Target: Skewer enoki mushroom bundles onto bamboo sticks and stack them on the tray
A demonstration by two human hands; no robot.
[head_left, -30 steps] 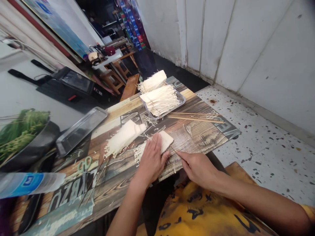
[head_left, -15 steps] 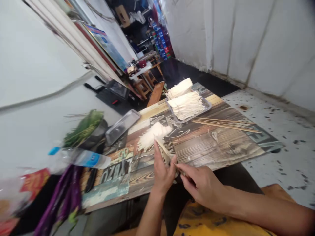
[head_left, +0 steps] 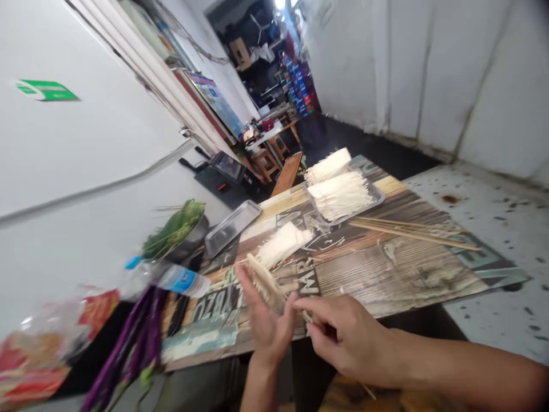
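Observation:
My left hand (head_left: 268,326) is partly cupped, fingers stretched, holding a small flat bunch of enoki mushrooms (head_left: 266,284) between its fingers and thumb. Close beside its thumb, my right hand (head_left: 354,337) pinches a thin bamboo skewer (head_left: 369,392); a piece of the stick shows below the fist, and its tip is hidden at the mushrooms. Just beyond the left hand, a larger clump of enoki (head_left: 283,245) lies on the wood-patterned tabletop (head_left: 360,274). Farther back, more enoki (head_left: 341,194) fills a clear plastic tray (head_left: 380,198). Several loose skewers (head_left: 412,232) lie to its right.
At the left are an empty clear tray (head_left: 234,228), a metal bowl (head_left: 189,240) of green vegetables, a water bottle (head_left: 182,280), a dark-handled knife (head_left: 178,316) and purple eggplants (head_left: 124,355). Mushroom scraps litter the table. A bench (head_left: 287,174) stands behind it.
The view has swung, so the table sits farther right and lower. My left hand has tilted left, and the mushroom bunch now shows spread along its fingers. The right hand stays close to its thumb.

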